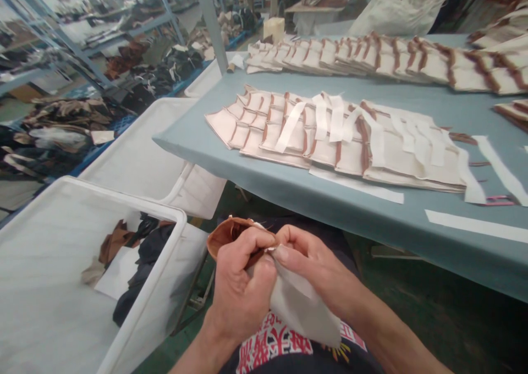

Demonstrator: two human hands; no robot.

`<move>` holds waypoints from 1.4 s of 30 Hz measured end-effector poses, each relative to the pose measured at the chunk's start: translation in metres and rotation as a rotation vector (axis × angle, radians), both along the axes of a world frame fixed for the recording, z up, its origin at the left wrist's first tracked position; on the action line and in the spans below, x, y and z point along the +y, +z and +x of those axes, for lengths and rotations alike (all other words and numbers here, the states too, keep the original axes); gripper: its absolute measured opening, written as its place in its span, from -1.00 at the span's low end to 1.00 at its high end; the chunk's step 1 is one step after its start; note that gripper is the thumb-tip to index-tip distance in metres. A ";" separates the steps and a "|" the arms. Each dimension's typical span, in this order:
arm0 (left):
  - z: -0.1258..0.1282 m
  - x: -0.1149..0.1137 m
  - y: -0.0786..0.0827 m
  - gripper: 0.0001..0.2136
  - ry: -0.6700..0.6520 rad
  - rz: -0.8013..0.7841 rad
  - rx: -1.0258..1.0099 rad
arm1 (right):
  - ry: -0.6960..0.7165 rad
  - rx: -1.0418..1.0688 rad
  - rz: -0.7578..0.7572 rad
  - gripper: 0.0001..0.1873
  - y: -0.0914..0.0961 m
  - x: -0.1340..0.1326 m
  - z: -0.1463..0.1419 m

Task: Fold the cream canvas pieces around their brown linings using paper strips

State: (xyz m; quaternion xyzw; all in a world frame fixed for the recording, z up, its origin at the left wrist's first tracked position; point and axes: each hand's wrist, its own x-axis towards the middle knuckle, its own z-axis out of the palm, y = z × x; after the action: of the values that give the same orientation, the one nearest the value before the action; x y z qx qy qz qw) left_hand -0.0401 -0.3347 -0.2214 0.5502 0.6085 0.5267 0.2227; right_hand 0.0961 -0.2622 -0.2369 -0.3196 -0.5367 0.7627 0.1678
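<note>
Pinching the brown-and-pale fabric piece [284, 290] with the left hand [243, 280] and the right hand [315, 261] together, thumbs close at its middle. Holding it low in front of the printed garment [284, 347], just short of the near edge of the blue-covered table [185, 135]. Slanting its long axis from the brown end [220, 235], nearest the left hand, down to the pale flap [307, 314] hanging beneath the right. Facing stacked pale panels [325, 153] ahead, apparently lying nearer the right hand.
</note>
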 end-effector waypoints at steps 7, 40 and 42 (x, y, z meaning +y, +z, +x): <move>-0.009 0.007 0.002 -0.84 -0.159 -0.157 -0.032 | 0.135 0.112 -0.222 -0.38 -0.016 0.016 0.002; -0.043 0.023 0.047 -0.87 -0.279 0.070 0.623 | 0.188 -0.108 1.193 -0.79 0.038 0.050 0.002; -0.046 0.020 0.045 -0.89 -0.320 0.114 0.644 | 0.227 -0.060 0.968 -0.82 0.042 0.049 0.004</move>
State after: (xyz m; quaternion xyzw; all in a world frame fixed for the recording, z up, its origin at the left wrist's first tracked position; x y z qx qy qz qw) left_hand -0.0860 -0.3143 -0.1768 0.7877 0.5232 0.3180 0.0685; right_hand 0.0996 -0.2134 -0.1946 -0.1664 -0.8651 0.4301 0.1975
